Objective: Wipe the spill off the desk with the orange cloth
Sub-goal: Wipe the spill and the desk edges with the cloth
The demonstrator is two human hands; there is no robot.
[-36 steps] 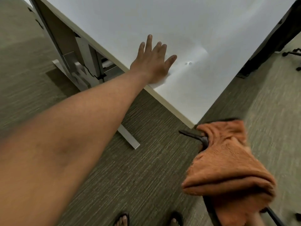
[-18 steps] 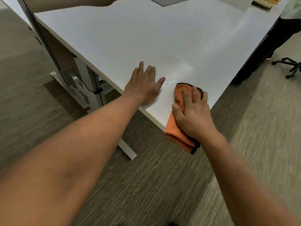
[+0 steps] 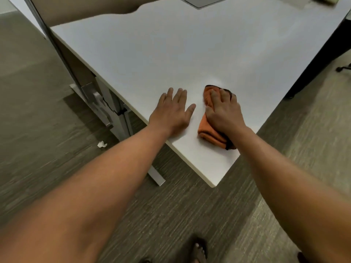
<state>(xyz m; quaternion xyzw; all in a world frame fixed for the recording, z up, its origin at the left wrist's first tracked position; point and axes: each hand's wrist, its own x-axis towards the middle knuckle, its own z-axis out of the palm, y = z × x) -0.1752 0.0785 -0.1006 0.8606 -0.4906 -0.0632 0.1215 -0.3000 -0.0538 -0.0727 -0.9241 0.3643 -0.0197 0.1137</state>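
Fingers (image 3: 224,95) of the right hand (image 3: 223,112) lie spread and pressed flat on the orange cloth (image 3: 206,128), not curled around it; I log this as a flat palm press, no grasp. Orange cloth is folded, lying on the white worktop (image 3: 171,54) near its front corner, partly covered by the right hand. Left hand (image 3: 171,111) rests palm-down on the bare worktop just beside the cloth, fingers extended and slightly splayed, holding nothing. I note a faint wet sheen just beyond the cloth's far end. A scrap of white paper (image 3: 102,144) lies on the floor (image 3: 38,149).
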